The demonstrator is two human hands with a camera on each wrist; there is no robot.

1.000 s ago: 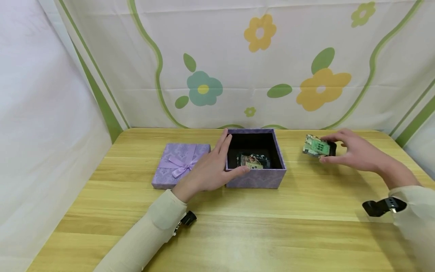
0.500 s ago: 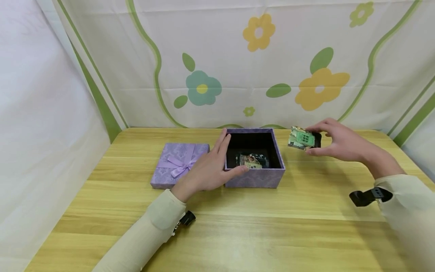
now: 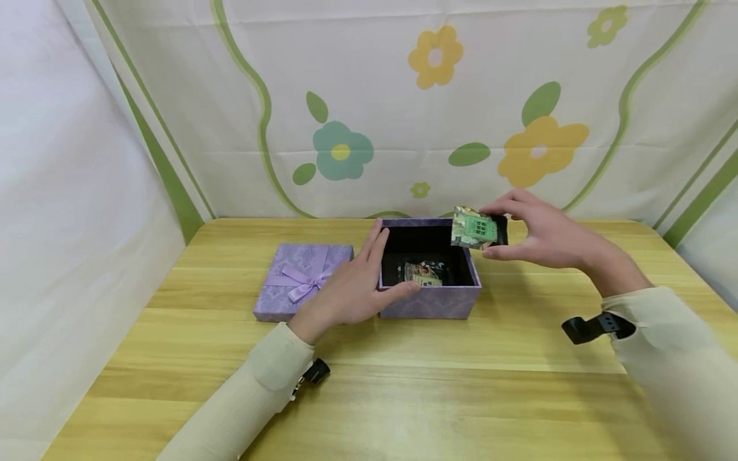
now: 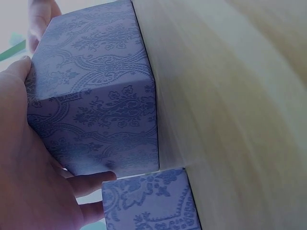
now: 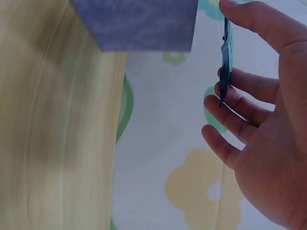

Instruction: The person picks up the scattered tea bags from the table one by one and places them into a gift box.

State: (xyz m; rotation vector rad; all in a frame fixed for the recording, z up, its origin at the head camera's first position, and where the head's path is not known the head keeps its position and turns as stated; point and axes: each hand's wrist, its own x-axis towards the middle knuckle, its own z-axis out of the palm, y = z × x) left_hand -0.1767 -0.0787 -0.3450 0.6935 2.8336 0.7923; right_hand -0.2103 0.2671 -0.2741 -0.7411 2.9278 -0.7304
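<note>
My right hand (image 3: pixel 550 234) pinches a small flat packet (image 3: pixel 475 228) with a green label between thumb and fingertips. It is above the right side of a purple patterned open box (image 3: pixel 429 303). The right wrist view shows this packet (image 5: pixel 225 57) edge-on. My left hand (image 3: pixel 353 289) rests against the box's left side, with fairly straight fingers along that wall and the thumb at the front rim. In the left wrist view the hand spans a corner of the box (image 4: pixel 96 72). Inside lies at least one similar packet (image 3: pixel 423 274) on the black bottom.
Left of the box lies its purple lid (image 3: pixel 300 272) with a ribbon bow, partly behind my left hand. Both stand on a wooden table (image 3: pixel 415 390). A white cloth with printed flowers (image 3: pixel 435 56) hangs behind the table's far edge.
My right hand has carried the packet leftward and slightly up, from the table's right side to above the box's right part. The left hand keeps its place on the box.
</note>
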